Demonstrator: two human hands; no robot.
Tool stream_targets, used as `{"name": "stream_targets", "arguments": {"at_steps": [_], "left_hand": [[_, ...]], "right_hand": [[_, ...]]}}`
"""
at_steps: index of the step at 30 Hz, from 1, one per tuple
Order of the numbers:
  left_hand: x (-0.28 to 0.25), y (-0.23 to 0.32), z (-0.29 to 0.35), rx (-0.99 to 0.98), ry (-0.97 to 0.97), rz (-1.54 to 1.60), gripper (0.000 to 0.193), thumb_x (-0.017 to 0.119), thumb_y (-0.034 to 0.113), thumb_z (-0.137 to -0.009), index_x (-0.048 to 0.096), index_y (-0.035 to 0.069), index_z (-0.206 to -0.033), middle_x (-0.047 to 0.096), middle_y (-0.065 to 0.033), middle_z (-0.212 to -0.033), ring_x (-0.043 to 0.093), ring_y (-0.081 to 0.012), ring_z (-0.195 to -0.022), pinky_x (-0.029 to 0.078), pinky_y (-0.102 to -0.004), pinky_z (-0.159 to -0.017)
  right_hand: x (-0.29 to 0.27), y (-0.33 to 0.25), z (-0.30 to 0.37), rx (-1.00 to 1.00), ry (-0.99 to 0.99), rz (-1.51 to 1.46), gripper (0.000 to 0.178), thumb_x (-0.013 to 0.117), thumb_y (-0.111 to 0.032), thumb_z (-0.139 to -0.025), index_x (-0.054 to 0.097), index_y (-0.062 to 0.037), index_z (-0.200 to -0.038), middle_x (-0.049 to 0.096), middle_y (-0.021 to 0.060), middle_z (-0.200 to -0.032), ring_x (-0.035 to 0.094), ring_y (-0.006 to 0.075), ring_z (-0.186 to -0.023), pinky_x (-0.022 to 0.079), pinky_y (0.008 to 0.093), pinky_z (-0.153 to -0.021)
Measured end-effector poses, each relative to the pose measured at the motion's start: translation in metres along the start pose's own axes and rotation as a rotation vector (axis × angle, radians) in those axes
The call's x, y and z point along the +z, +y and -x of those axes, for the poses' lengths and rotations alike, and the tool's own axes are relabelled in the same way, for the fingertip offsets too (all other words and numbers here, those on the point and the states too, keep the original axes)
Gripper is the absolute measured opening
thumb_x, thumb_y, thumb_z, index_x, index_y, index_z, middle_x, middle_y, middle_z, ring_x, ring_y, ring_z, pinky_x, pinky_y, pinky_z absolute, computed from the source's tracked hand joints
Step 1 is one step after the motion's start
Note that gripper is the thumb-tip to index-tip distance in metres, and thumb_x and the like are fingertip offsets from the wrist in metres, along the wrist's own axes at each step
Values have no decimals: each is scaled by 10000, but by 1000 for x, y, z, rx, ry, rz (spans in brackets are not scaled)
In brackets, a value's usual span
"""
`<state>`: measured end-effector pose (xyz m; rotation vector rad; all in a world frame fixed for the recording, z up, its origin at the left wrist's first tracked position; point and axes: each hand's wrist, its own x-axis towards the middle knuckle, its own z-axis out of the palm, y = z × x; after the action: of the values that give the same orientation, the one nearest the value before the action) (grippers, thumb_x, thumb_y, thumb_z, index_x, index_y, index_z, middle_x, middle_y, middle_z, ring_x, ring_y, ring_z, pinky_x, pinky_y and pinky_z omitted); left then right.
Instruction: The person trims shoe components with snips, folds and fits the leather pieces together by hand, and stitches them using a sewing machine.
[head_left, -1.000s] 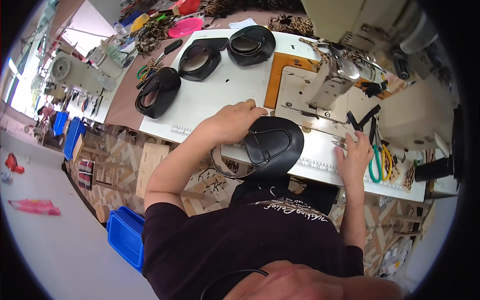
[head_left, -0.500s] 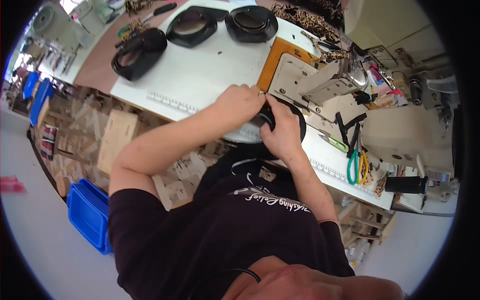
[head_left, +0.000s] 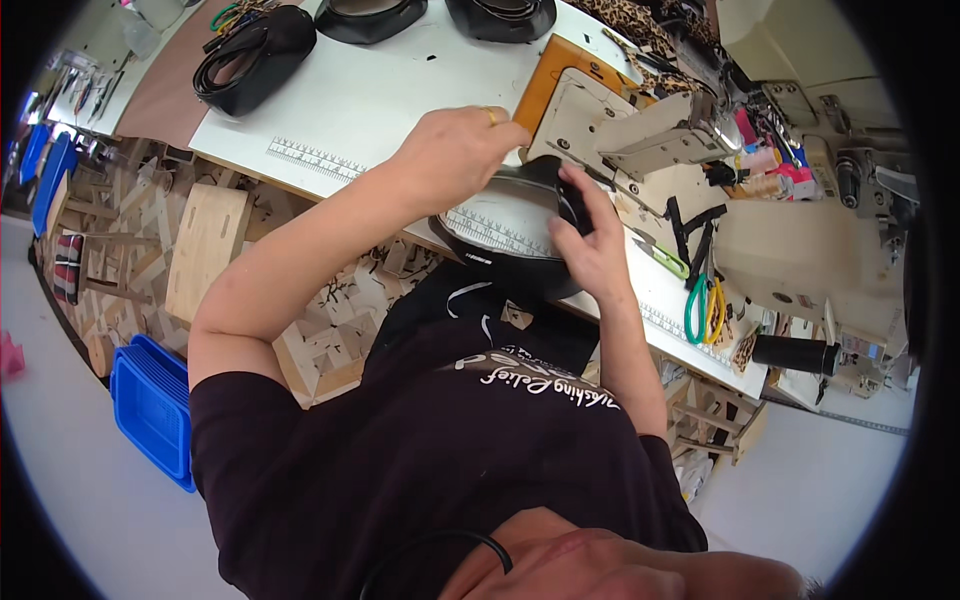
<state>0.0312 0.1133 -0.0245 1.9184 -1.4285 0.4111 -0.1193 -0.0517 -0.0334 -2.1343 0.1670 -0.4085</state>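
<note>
A black ring-shaped piece [head_left: 515,275], glossy like leather, lies at the near edge of the white table, partly overhanging it. My right hand [head_left: 597,250] grips its right side, thumb inside the ring and fingers over the outer wall. At the far left of the ring is my left hand [head_left: 462,150], fingers bent and pinched together, a ring on one finger. What the left fingertips hold is hidden. Just beyond them stands a pale sewing machine [head_left: 665,140] with an orange-brown plate [head_left: 545,75] beside its bed.
Similar black pieces [head_left: 255,60] lie at the far left. A printed ruler strip [head_left: 310,160] runs along the table's near edge. Green- and yellow-handled scissors [head_left: 697,310], a green cutter [head_left: 670,260] and black strips [head_left: 690,232] lie right. Blue baskets [head_left: 150,410] stand lower left.
My left hand has moved up and left, away from my right hand. The black ring now shows more openly, with the ruler strip visible through it. The whole view has shifted slightly.
</note>
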Motion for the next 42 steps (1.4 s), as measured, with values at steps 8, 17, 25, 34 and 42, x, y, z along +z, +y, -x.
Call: {"name": "stream_targets", "arguments": {"at_steps": [8,17,25,34,42], "left_hand": [[5,68,-32,53,-291,-155,425,560,75,-767,463,64,-1181,559,-112,-1010,567,-261,-967,480,-364,-702],[50,57,-66,149,-386,-256,216,560,100,-758,520,56,-966,541,-111,-914,593,-247,-859,514,-339,-634],[43,60,-66,324,-339,-168,148,537,95,-749,552,23,-878,540,-88,-911,594,-245,-829,513,-339,-653],[53,78,-86,321,-583,-202,128,496,122,-787,552,24,-847,586,-108,-767,619,-274,-733,490,-368,-630],[62,88,-102,170,-680,-43,151,533,160,-816,575,33,-887,635,-134,-790,635,-308,-769,483,-411,-722]], "right_hand": [[-8,12,-8,91,117,59,341,570,-8,-752,567,-21,-1092,587,90,-1022,538,155,-895,442,278,-814],[-53,9,-10,327,151,-498,258,403,73,-784,564,47,-983,643,107,-951,596,140,-848,476,249,-792],[-65,7,-1,145,192,-199,189,444,57,-793,567,19,-932,622,68,-843,571,114,-789,463,243,-735],[-80,-8,5,45,171,129,112,599,-13,-745,547,-3,-845,579,76,-767,556,170,-714,466,287,-676],[-86,19,13,-9,112,525,189,685,-49,-654,533,-52,-766,538,106,-816,539,308,-814,468,396,-677]]}}
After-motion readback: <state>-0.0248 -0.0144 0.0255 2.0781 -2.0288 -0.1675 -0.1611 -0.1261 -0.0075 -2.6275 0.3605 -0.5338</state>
